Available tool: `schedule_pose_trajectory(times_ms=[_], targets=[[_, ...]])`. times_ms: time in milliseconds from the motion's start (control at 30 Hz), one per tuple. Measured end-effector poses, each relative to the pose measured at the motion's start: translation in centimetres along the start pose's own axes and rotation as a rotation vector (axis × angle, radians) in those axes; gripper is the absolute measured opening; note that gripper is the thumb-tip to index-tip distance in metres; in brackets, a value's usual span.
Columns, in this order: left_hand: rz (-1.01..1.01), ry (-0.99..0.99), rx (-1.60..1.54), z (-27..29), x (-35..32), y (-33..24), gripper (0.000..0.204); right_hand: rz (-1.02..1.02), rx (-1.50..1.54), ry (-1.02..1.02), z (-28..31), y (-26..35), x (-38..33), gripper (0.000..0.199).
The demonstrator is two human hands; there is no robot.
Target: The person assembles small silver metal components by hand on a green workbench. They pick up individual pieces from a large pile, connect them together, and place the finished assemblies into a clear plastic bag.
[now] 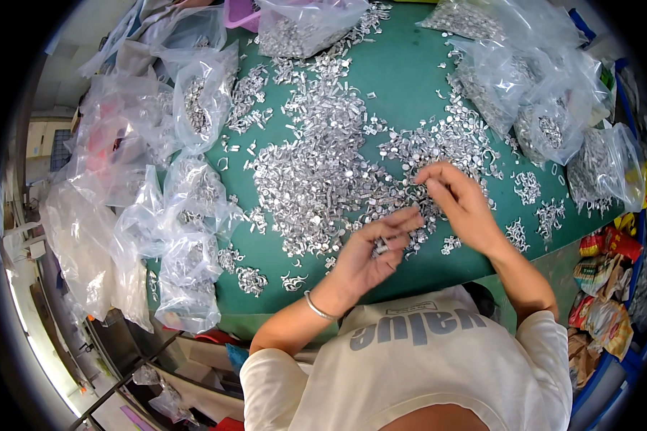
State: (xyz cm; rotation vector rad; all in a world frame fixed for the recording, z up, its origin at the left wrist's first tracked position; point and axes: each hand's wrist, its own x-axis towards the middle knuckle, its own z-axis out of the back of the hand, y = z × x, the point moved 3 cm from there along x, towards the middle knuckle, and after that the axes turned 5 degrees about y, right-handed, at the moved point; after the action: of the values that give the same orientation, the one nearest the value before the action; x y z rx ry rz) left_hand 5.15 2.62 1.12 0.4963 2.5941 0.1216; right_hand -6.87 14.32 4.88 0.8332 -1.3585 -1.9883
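Silvery metal pieces (309,176) lie heaped on the green table (399,82); your left hand (370,258), half-curled, cradles a few, best cupped level; your right hand (466,207) bends over the heap, its pinch and contents impossible to tell; pick lightly.

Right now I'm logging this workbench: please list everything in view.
Tabletop: one, green, centre.
Main heap of metal pieces: one, silver, mid-table.
Second heap: one, silver, adjoining on the right.
Small metal clusters: several, silver, nearer the table edge.
Plastic bags: many, clear, left, right and far sides, several holding metal pieces.
Container: one, purple, far edge.
Packets: several, mostly red and yellow, lower right.
Frame: at least one, blue, right edge.
T-shirt: one, cream, grey lettering, bottom.
Bracelet: one, silver, left wrist.
Left hand: one, bare, over the main heap's near side, silver bits at curled fingers.
Right hand: one, bare, over the second heap.
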Motion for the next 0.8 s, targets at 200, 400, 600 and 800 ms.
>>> schedule_pose_trajectory(times_ms=[200, 400, 600, 800], targets=[[-0.026, -0.098, 0.075, 2.9, 0.2, 3.7, 0.023, 0.306, -0.084, 0.305, -3.8, 3.8, -3.0, 0.014], [-0.067, 0.084, 0.148, 2.0, 0.2, 3.8, 0.03, 0.591, -0.311, 0.39, -4.9, 3.3, -3.2, 0.013], [-0.23, -0.037, 0.45, 2.5, -1.3, 1.4, 0.021, 0.229, -0.102, 0.175, -2.1, 1.0, -0.3, 0.015], [-0.937, -0.562, 2.485, -1.0, -1.2, -4.4, 0.019, 0.353, -0.531, -0.033, -4.0, -0.3, 2.7, 0.013]])
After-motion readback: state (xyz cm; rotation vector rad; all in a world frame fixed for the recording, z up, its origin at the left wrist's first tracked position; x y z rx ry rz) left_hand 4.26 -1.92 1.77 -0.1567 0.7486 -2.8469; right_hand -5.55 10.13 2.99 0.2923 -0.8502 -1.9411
